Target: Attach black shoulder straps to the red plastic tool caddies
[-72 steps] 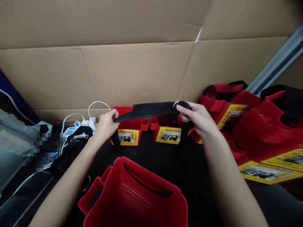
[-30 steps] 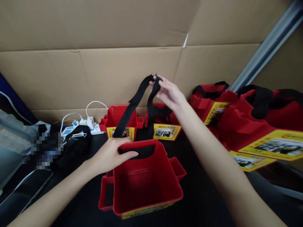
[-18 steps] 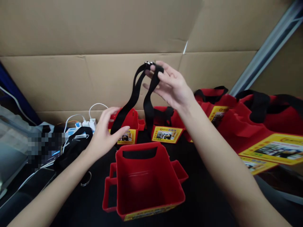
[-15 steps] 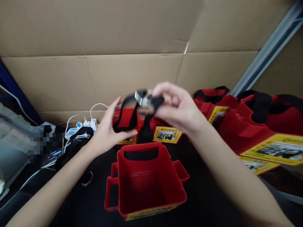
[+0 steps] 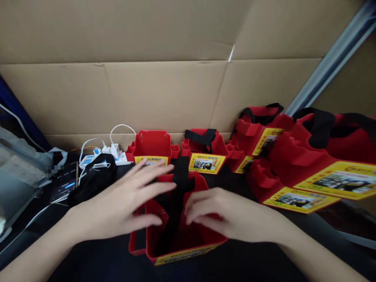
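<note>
A red plastic caddy (image 5: 188, 244) with a yellow label on its front stands on the black table right in front of me. Its black strap (image 5: 176, 203) lies folded down into the caddy and over its far rim. My left hand (image 5: 126, 203) hovers over the caddy's left side with fingers stretched out and apart. Over the right side is my right hand (image 5: 226, 215), fingers loosely extended toward the strap. Neither hand grips anything.
More red caddies with yellow labels stand along the cardboard wall (image 5: 152, 147) (image 5: 205, 150), and a pile of them lies at the right (image 5: 308, 164). At the left are a power strip with white chargers (image 5: 108, 152), a black pouch (image 5: 91, 178) and a phone (image 5: 63, 182).
My right hand held the strap and its metal buckle up high, then brought it down. The strap now lies in the caddy and both hands have let go and dropped over it.
</note>
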The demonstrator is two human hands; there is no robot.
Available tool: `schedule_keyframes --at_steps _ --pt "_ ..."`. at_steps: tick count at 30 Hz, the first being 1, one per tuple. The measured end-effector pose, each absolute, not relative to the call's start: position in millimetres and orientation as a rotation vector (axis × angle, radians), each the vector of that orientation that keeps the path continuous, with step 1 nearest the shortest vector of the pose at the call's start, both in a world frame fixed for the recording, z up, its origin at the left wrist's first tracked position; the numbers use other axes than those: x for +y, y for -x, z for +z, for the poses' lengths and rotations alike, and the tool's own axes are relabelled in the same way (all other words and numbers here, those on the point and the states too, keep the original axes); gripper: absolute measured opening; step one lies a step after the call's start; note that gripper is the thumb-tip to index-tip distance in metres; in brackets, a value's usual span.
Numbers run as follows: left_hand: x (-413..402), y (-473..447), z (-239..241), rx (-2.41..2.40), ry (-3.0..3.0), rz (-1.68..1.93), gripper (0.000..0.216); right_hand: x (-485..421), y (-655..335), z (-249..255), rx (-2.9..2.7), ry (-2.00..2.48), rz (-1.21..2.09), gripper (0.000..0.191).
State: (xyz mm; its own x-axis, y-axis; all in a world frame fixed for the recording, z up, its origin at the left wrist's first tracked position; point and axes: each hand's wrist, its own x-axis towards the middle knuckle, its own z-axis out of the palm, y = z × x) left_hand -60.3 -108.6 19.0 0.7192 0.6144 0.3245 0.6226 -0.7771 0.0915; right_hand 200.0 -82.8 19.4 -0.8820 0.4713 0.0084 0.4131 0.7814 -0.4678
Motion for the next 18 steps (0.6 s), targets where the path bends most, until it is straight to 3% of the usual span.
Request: schedule_keyframes --at_steps 3,5,8,12,18 --pt "-98.8 83.6 9.9 -1.707 2.624 -1.01 0.033 -64.3 -197.9 29.3 -2.47 0.906 0.494 0.023" --pt "-87.6 91.6 -2.9 -2.203 2.569 -1.177 0.043 -44.6 -193.0 29.6 -2.264 1.172 0.399 0.032" --pt "-71.7 85.9 -17.8 -2.654 2.696 -1.464 0.054 -16.3 -178.7 22.3 -2.223 1.305 0.62 0.039" --pt "-55.8 65.0 -14.2 -2.486 2.536 -2.181 0.049 -8.5 -163.2 17.5 -2.119 0.948 0.816 0.03" --pt "-51.4 45.1 7.4 -2.128 2.855 -1.963 0.035 -61.7 -184.6 26.8 -2.427 0.685 0.824 0.024"
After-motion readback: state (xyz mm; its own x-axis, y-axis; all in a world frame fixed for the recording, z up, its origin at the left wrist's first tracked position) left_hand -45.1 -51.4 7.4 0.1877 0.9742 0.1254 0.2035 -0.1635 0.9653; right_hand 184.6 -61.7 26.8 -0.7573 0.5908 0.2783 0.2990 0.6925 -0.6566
